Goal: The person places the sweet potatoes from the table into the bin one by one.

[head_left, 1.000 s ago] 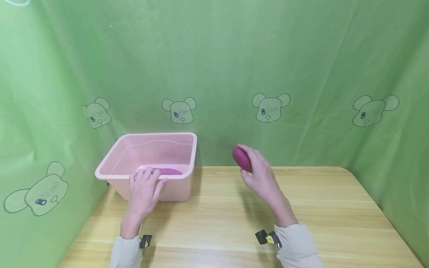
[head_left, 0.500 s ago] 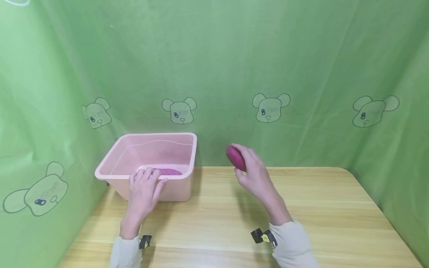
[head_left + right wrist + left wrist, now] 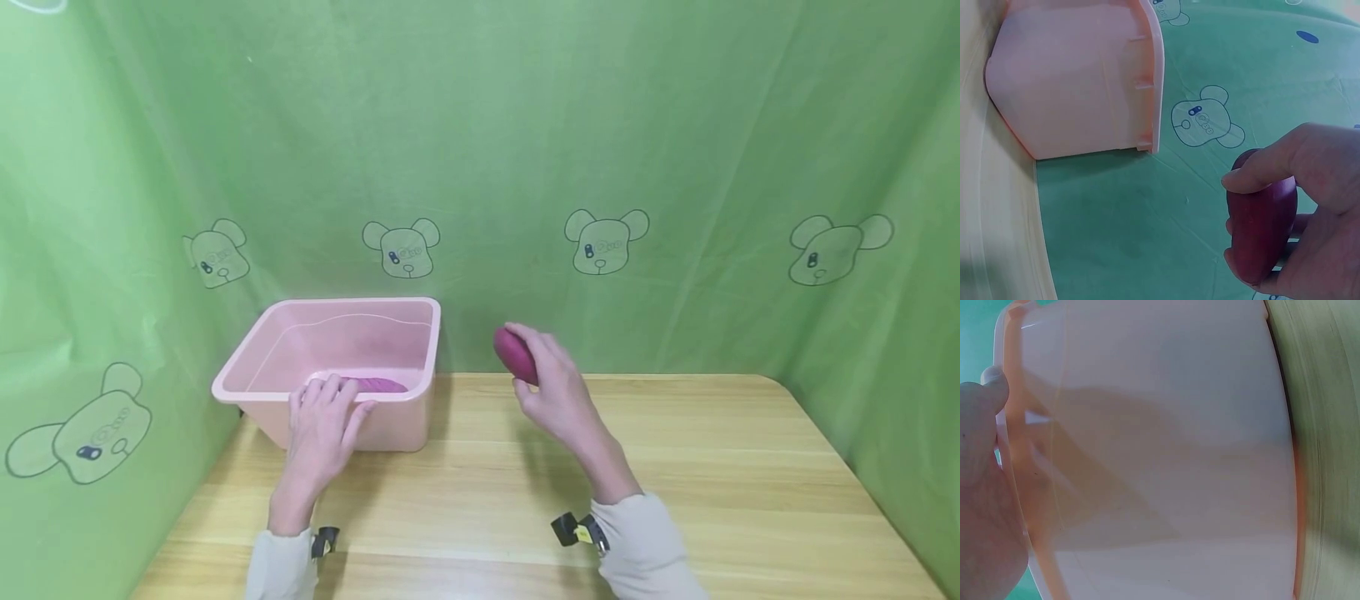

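My right hand (image 3: 558, 396) grips a smooth purple-red oval thing (image 3: 515, 356), raised above the table to the right of the pink tub (image 3: 431, 350). In the right wrist view the thumb lies across the near face of this oval thing (image 3: 1260, 231), with fingers bent behind it. The frames do not settle what kind it is. My left hand (image 3: 321, 429) holds the tub's front rim, its fingers bent over the edge. Inside the tub, behind that rim, lies another magenta piece (image 3: 381, 385) with line marks, partly hidden.
The wooden table (image 3: 510, 492) reaches to a green curtain (image 3: 495, 125) with mouse-face prints, which hangs behind and on both sides. The tub stands at the table's left, near the curtain. Small black cameras (image 3: 576, 529) are strapped to the wrists.
My right hand has moved steadily left toward the tub with the purple-red oval thing in its grip. The left hand and the tub have stayed where they were.
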The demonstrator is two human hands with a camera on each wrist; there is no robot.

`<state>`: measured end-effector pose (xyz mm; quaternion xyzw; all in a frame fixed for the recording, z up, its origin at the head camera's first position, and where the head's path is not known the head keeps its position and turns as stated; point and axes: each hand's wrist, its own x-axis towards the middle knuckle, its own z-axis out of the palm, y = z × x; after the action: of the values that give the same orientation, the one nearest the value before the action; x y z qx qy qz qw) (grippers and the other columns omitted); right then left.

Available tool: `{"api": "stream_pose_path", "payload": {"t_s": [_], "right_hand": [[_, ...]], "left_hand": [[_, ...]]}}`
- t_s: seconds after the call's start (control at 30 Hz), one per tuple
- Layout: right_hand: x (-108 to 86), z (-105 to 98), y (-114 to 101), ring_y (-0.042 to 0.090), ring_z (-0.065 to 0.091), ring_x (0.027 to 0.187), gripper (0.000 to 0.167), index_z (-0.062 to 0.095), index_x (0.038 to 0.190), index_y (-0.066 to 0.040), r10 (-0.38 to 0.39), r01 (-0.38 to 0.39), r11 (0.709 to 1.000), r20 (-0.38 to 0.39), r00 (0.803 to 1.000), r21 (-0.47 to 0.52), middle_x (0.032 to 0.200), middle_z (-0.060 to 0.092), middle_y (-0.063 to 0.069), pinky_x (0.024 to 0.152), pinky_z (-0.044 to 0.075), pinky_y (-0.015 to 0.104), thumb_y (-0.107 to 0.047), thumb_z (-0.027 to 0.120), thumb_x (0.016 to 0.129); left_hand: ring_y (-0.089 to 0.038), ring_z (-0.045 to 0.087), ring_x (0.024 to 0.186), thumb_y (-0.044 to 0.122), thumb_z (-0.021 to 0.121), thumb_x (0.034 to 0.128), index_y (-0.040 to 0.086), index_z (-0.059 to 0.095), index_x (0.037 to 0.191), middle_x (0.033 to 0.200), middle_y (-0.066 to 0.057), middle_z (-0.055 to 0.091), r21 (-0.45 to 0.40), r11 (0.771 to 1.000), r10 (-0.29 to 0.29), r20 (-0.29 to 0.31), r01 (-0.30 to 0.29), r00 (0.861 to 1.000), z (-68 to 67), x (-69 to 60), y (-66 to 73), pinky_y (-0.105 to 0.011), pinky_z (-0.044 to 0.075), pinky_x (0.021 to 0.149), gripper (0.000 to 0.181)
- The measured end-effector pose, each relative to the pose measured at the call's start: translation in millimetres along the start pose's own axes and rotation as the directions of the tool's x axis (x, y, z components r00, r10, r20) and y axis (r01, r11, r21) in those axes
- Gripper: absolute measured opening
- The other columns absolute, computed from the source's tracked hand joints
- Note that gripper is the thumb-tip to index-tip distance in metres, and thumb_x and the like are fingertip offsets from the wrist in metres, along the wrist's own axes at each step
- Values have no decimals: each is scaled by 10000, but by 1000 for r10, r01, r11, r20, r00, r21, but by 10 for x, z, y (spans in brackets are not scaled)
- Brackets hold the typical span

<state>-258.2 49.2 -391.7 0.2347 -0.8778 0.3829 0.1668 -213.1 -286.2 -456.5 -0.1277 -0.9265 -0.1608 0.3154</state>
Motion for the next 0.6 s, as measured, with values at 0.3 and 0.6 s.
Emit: {"api": "stream_pose_path", "payload": {"t_s": [0.3,0.6], "right_hand": [[11,99,-57,357,541,1261,822,452,1527,-191,9,-9,1000,28,1000,0,1415,544,132,1023,471,563,101,729,811],[42,164,-127,340,545,1257,817,462,1523,-188,-9,8,1000,29,1000,5,1405,554,128,1032,466,554,102,734,809]], "left_hand": [[-326,492,991,344,617,1020,120,608,990,1007,-91,588,6,1000,-3,8,3,1000,7,4,-2,-582,286,1006,227],[-320,488,974,335,625,1015,121,599,971,983,-83,578,3,1000,1,-2,-1,1000,7,-1,-5,-578,290,995,220]]}}
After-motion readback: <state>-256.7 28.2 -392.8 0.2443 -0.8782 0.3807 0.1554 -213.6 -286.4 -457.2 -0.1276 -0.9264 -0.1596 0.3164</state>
